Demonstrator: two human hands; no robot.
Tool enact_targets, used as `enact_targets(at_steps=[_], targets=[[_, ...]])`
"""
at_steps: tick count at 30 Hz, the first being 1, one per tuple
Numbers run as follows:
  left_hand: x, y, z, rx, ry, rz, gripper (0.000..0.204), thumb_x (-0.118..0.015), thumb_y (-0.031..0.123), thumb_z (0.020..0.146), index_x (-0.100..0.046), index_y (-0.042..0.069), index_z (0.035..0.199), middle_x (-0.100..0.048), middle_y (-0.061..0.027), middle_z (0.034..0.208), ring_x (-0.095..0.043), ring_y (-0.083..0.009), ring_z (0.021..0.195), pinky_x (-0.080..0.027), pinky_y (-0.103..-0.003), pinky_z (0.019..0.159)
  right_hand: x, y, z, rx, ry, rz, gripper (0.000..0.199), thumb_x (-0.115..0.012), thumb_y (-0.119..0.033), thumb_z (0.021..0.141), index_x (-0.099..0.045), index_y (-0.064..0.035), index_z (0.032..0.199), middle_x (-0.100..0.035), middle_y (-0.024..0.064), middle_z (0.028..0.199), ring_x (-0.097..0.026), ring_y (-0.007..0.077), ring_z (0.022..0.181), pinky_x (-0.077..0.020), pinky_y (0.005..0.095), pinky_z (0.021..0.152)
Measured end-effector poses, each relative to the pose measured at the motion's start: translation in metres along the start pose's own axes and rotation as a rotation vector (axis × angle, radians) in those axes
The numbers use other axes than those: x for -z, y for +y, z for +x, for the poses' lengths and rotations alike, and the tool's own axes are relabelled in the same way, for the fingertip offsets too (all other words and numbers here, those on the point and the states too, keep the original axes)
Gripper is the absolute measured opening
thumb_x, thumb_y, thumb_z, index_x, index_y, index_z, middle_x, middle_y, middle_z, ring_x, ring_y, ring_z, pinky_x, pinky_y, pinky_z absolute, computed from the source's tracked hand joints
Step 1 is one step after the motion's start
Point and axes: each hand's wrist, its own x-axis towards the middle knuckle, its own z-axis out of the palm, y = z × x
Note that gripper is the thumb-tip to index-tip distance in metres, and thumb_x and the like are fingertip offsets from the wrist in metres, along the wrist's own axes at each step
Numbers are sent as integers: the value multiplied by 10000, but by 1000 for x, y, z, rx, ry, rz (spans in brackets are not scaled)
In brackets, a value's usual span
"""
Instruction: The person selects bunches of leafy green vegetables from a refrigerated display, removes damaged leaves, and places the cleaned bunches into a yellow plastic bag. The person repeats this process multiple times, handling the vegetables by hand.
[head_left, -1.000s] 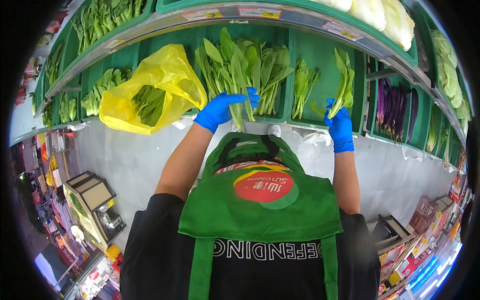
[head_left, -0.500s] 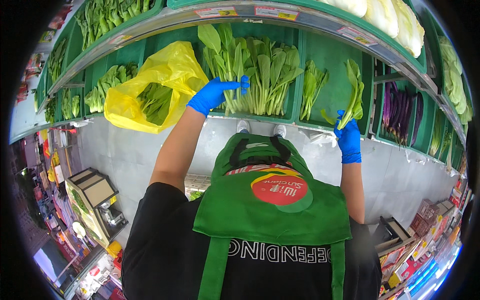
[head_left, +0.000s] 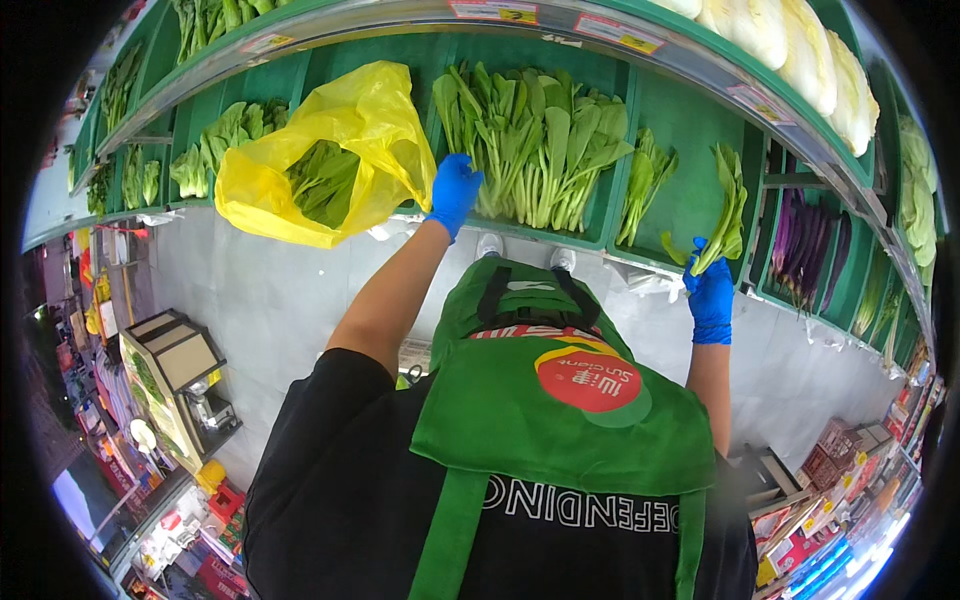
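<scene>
My left hand, in a blue glove, sits at the front left edge of a thick row of leafy greens with pale green stems. Its fingers are curled in, and nothing shows in them. Close on its left, a yellow plastic bag gapes with loose green leaves inside. My right hand, also gloved in blue, grips a few stalks of choy sum by the stem end, leaves pointing away from me. A small bunch of the same greens lies left of it in the green crate.
Purple eggplants fill a crate at the right. An upper shelf edge with price tags curves above the crates, carrying napa cabbages. Shorter greens lie behind the bag. A display stand is on the grey floor at left.
My left hand has let go of a bunch of greens, which now lies with the row, and drawn back toward the bag. My right hand still holds its stalks, slightly lower in the picture.
</scene>
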Motion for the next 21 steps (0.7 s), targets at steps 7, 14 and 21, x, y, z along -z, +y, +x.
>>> enact_targets(at_steps=[7, 14, 21], targets=[[-4, 39, 20, -125, 17, 266, 268, -608, 173, 777, -620, 130, 1041, -604, -156, 946, -605, -321, 799, -486, -407, 689, 3, -4, 6, -75, -36, 115, 243, -504, -117, 891, -546, -53, 1121, -529, 14, 766, -456, 90, 572, -357, 192, 460], [-17, 21, 27, -336, 3, 348, 226, -596, 141, 758, -650, 145, 978, -593, -144, 936, -602, -319, 781, -486, -410, 661, -10, -15, -7, -52, 61, 136, 249, -514, -101, 872, -555, -55, 1114, -500, 15, 724, -423, 90, 546, -329, 193, 450], [-9, 16, 35, -417, -19, 344, 145, -610, 130, 748, -666, 123, 882, -588, -138, 911, -592, -332, 763, -484, -403, 670, -12, -11, -12, -75, 77, 155, 222, -491, -95, 883, -558, -64, 1093, -492, 13, 723, -422, 90, 547, -334, 193, 451]])
